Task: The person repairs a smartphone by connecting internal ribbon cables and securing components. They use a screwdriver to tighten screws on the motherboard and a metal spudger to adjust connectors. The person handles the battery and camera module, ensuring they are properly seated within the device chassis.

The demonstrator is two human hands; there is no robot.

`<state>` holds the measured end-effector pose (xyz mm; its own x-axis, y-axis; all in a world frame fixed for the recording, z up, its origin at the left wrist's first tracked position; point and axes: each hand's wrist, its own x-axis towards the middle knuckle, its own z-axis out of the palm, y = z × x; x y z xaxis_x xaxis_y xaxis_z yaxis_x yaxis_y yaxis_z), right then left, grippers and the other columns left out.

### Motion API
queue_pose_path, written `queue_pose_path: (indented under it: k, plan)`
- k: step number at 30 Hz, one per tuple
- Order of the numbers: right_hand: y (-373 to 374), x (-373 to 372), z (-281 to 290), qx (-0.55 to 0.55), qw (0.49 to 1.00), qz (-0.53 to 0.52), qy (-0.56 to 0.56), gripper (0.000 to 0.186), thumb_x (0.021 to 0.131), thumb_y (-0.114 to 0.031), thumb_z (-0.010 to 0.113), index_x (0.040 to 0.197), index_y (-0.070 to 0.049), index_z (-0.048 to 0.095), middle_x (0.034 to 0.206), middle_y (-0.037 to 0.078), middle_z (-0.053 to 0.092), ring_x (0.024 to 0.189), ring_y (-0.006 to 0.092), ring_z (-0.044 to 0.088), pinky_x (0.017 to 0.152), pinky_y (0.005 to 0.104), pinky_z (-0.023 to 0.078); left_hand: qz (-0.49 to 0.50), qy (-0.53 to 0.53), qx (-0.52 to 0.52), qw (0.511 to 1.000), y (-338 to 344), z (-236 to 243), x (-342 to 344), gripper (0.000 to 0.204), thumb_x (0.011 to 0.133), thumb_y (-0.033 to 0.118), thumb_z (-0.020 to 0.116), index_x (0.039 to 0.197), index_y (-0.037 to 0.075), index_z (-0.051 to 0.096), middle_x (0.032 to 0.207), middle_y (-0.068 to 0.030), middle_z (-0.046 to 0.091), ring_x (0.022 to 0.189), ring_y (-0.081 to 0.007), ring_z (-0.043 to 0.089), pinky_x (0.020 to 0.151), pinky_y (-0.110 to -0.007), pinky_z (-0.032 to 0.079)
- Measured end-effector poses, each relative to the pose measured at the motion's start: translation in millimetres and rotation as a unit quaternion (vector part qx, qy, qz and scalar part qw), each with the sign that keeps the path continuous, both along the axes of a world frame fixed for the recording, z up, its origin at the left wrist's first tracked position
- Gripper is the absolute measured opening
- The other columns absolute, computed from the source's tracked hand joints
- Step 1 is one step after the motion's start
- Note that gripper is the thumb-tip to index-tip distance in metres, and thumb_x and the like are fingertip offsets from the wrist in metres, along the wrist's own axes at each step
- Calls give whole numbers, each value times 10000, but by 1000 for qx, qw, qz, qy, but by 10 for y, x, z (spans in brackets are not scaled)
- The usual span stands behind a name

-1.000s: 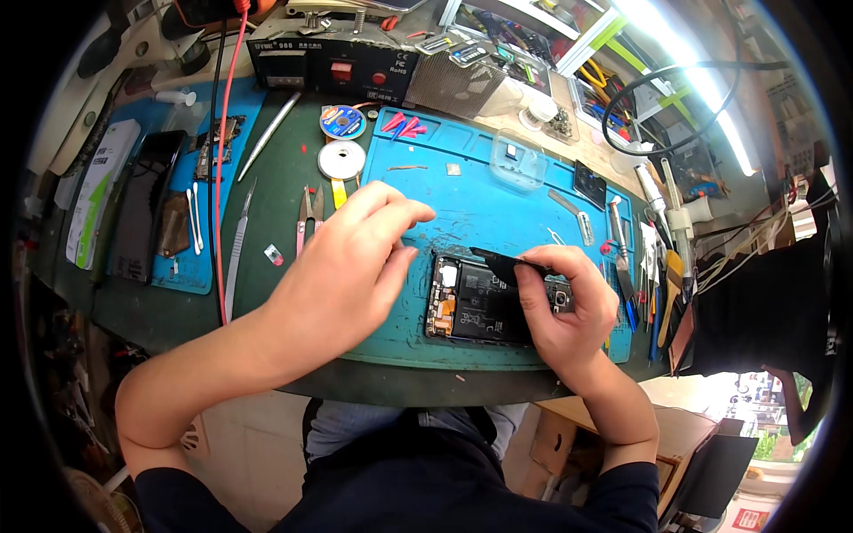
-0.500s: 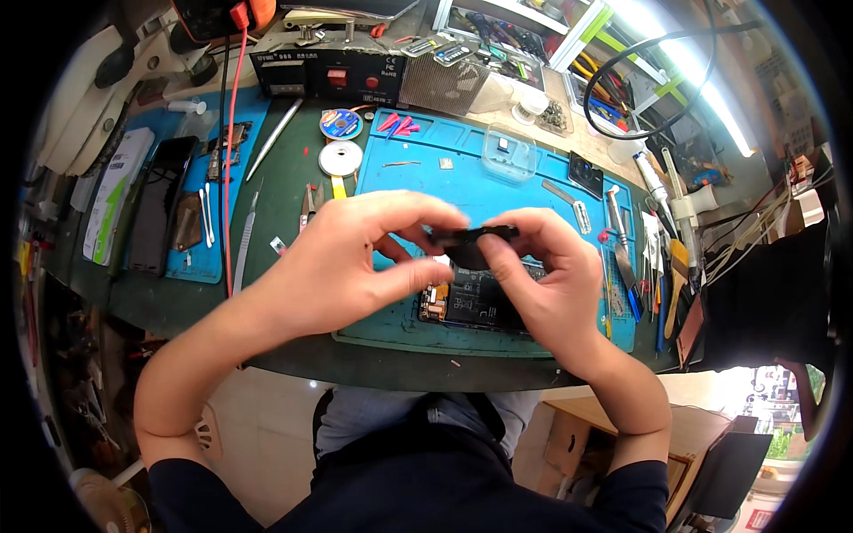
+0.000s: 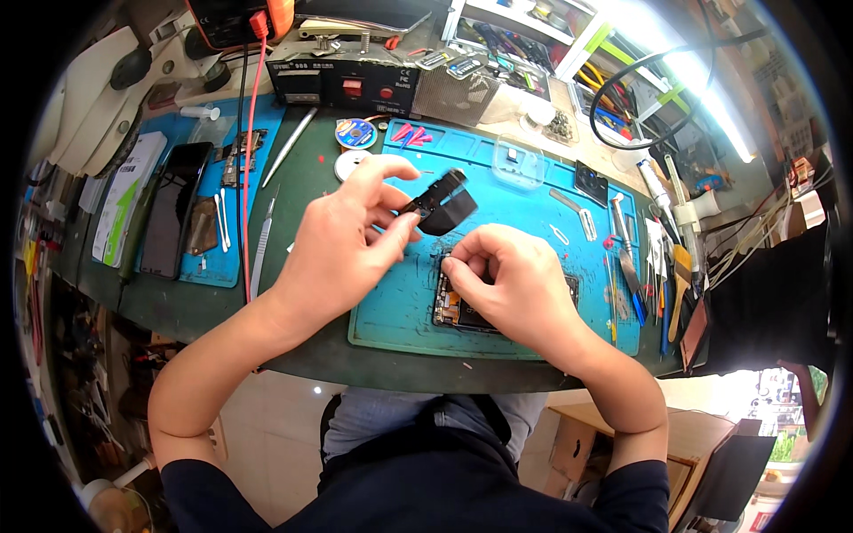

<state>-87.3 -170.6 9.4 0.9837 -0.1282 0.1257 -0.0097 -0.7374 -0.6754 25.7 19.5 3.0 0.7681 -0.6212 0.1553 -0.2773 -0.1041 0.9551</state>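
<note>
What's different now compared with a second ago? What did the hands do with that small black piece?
The small black flat part, pressed by the right hand onto the opened phone a second ago, was lifted by both hands; now the left hand alone pinches it above the blue work mat. The right hand dropped back onto the phone, which stayed put.

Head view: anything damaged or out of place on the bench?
Nothing stands out. The left hand holds a small black part above the blue mat; the right hand rests on the opened phone.
</note>
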Motion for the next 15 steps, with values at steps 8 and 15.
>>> queue_pose_path:
  k: [8,15]
  plan:
    - [-71,-147,91,97,995,-1,-10,111,954,-108,795,938,-19,730,711,-51,563,601,14,408,526,248,318,-99,-241,33,965,36,-38,-123,250,888,-57,766,1125,22,750,1157,-107,643,902,-180,741,696,-297,637]
    - [-98,-177,94,127,992,-3,-1,135,933,-141,799,946,-27,727,813,61,681,629,131,591,579,298,483,-98,-314,35,944,-1,-20,-93,192,878,73,827,1044,43,735,1110,-106,666,907,-286,709,745,-372,598]
